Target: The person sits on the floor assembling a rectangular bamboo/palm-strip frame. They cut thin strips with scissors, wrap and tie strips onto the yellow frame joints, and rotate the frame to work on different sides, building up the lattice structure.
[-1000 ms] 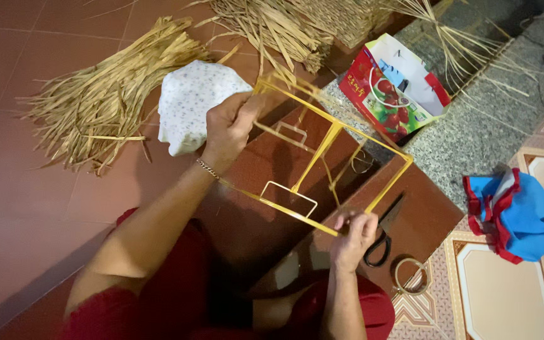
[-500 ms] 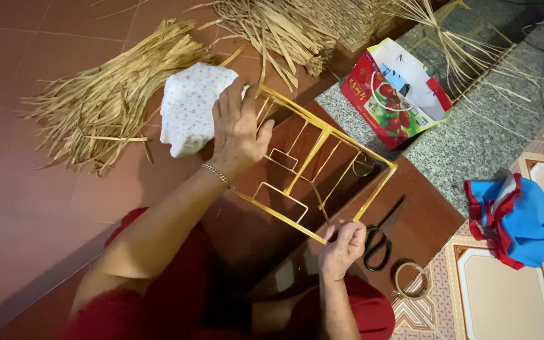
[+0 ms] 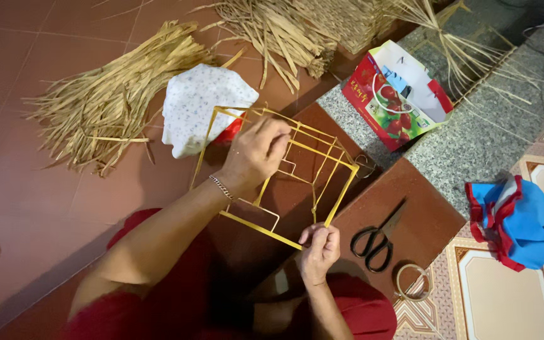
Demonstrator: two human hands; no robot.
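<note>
A box-shaped frame of yellow rods (image 3: 341,189) is held between both hands above a dark brown board (image 3: 404,214). My left hand (image 3: 256,154) grips rods at the frame's upper middle; a thin bracelet circles that wrist. My right hand (image 3: 319,249) pinches the frame's lower corner near my lap. I sit on the floor in red clothing. Black-handled scissors (image 3: 376,242) lie on the board just right of my right hand, and a roll of clear tape (image 3: 412,281) lies below them.
Bundles of dry straw (image 3: 108,107) lie on the red tile floor at upper left. Also around: a white floral cloth (image 3: 199,107), a red gift bag (image 3: 398,94) on a grey stone step (image 3: 480,145), and a blue-and-red cloth (image 3: 521,220) at right.
The frame has been turned and shifted left and down. My left hand moved from its far corner to its upper middle rods; my right hand kept pinching the lower corner.
</note>
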